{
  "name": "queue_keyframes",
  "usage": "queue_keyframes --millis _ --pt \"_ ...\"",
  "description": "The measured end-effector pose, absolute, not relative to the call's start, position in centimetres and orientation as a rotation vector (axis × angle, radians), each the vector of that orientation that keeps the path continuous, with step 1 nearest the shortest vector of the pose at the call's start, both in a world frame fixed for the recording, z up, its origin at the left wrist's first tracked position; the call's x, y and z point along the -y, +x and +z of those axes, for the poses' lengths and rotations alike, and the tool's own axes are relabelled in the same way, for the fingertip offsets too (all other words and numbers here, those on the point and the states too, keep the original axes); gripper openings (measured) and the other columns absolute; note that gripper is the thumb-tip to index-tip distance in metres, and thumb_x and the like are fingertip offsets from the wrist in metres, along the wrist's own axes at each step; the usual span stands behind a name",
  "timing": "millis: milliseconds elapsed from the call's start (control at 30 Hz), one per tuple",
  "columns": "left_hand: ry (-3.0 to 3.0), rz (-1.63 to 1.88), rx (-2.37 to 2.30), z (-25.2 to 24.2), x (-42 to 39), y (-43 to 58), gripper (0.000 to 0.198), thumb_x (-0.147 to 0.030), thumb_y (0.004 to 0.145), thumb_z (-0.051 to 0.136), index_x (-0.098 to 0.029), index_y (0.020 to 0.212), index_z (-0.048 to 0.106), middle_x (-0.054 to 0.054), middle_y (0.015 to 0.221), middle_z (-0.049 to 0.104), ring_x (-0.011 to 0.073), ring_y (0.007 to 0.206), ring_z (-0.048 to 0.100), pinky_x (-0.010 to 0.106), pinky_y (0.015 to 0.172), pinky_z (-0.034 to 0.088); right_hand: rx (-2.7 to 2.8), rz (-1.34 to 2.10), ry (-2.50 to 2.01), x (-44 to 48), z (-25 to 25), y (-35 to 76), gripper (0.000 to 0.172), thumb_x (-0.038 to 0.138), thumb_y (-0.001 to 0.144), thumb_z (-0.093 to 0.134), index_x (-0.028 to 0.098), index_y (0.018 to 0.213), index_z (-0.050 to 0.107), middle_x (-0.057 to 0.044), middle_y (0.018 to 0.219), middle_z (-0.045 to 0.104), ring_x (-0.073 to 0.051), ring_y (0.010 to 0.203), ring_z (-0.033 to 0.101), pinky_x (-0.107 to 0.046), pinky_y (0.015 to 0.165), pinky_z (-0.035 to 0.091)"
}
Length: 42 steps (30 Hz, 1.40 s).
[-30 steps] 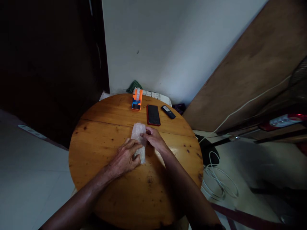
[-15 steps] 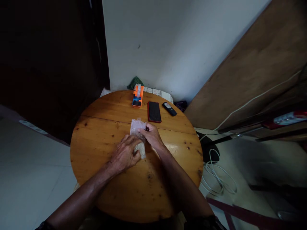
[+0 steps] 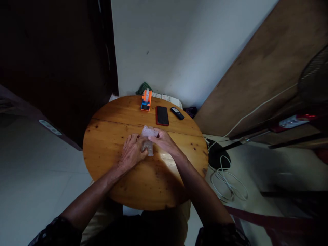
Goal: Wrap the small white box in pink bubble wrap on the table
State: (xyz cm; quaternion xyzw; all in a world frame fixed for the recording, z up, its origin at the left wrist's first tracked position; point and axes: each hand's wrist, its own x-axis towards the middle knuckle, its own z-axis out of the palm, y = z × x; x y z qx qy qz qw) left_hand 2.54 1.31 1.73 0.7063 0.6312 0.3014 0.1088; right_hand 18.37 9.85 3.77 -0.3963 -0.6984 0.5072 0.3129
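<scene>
Hands: left hand (image 3: 132, 152) and right hand (image 3: 163, 140) both pinched onto the plastic packet (image 3: 149, 131).
Packet: centre frame on the surface (image 3: 107, 150), between them, long axis running up-frame.
Nearer hand: neither, both touching it.

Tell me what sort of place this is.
Probably a room in a home: a round wooden table with a phone and remote, a fan, and cable coiled on the tiled floor.

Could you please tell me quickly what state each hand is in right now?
Left hand: closed on the clear plastic packet, pressing it to the table.
Right hand: closed, pinching the same packet's far end.
</scene>
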Motion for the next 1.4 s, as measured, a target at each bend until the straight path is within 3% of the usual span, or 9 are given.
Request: queue_keyframes --millis 267,400,600,833,967,1100,1267,1400 --pt "1.831 1.134 -1.832 -0.3 -2.0 2.4 0.07 -0.022 0.071 0.073 -0.018 0.136 0.047 0.014 0.135 0.053 0.0302 0.13 0.049 0.045 0.11 0.04 2.128 0.974 -0.98 -7.7 3.5 19.3 0.008 0.022 0.077 0.059 0.019 0.079 0.066 0.001 0.076 0.066 -0.014 0.07 0.057 -0.024 0.066 0.043" --pt "1.849 1.162 -1.621 -1.3 -2.6 1.7 0.056 -0.019 0.074 0.071 -0.022 0.127 0.054 0.01 0.133 0.057 0.0252 0.127 0.053 0.043 0.11 0.042 2.155 0.852 -0.992 -5.7 2.8 19.7 0.012 0.017 0.08 0.056 0.02 0.086 0.067 -0.001 0.087 0.071 -0.016 0.078 0.062 -0.026 0.074 0.047" --pt "1.895 1.133 -1.482 -1.2 -2.7 1.1 0.022 -0.015 0.077 0.066 -0.021 0.098 0.061 0.008 0.128 0.06 0.022 0.127 0.054 0.039 0.107 0.044 2.161 0.692 -0.931 -3.6 1.5 19.9 0.026 0.012 0.084 0.052 0.024 0.101 0.068 -0.006 0.117 0.072 -0.022 0.114 0.064 -0.036 0.1 0.047" --pt "1.935 1.074 -1.366 -0.9 -2.0 -0.2 0.032 -0.009 0.071 0.06 -0.019 0.101 0.062 0.01 0.13 0.06 0.022 0.125 0.057 0.041 0.109 0.044 2.231 0.563 -0.809 -2.7 0.2 20.4 0.03 0.021 0.083 0.067 0.022 0.113 0.065 -0.014 0.131 0.066 -0.028 0.13 0.056 -0.048 0.108 0.044" --pt "2.092 0.986 -1.262 0.2 -0.8 -1.2 0.042 -0.012 0.071 0.063 -0.019 0.112 0.062 0.014 0.143 0.053 0.0266 0.137 0.048 0.045 0.115 0.039 2.276 0.502 -0.819 -3.0 -0.7 20.4 0.035 0.011 0.082 0.059 0.022 0.115 0.064 -0.013 0.133 0.064 -0.026 0.135 0.052 -0.049 0.11 0.043" --pt "2.076 0.982 -1.26 -0.1 -1.2 -0.8 0.036 -0.012 0.072 0.063 -0.018 0.107 0.061 0.014 0.141 0.056 0.0265 0.141 0.044 0.044 0.114 0.039 2.255 0.478 -0.808 -3.4 -1.5 20.2 0.042 0.004 0.081 0.052 0.023 0.116 0.064 -0.011 0.134 0.064 -0.023 0.135 0.052 -0.047 0.113 0.042" --pt "1.771 1.124 -1.193 -2.0 -2.4 0.4 0.034 -0.016 0.07 0.066 -0.018 0.103 0.059 0.01 0.119 0.067 0.0214 0.109 0.064 0.034 0.094 0.052 2.21 0.51 -0.781 -3.6 -1.1 20.0 0.04 0.004 0.081 0.051 0.024 0.112 0.066 -0.01 0.129 0.067 -0.021 0.129 0.056 -0.043 0.112 0.043" --pt "1.563 1.132 -1.136 -1.6 -2.1 0.4 0.03 -0.027 0.07 0.07 -0.017 0.096 0.06 0.004 0.095 0.069 0.0162 0.085 0.065 0.027 0.078 0.052 2.129 0.758 -0.887 -3.5 0.3 20.4 0.029 0.014 0.082 0.057 0.021 0.109 0.067 -0.008 0.116 0.071 -0.022 0.11 0.065 -0.037 0.099 0.049"
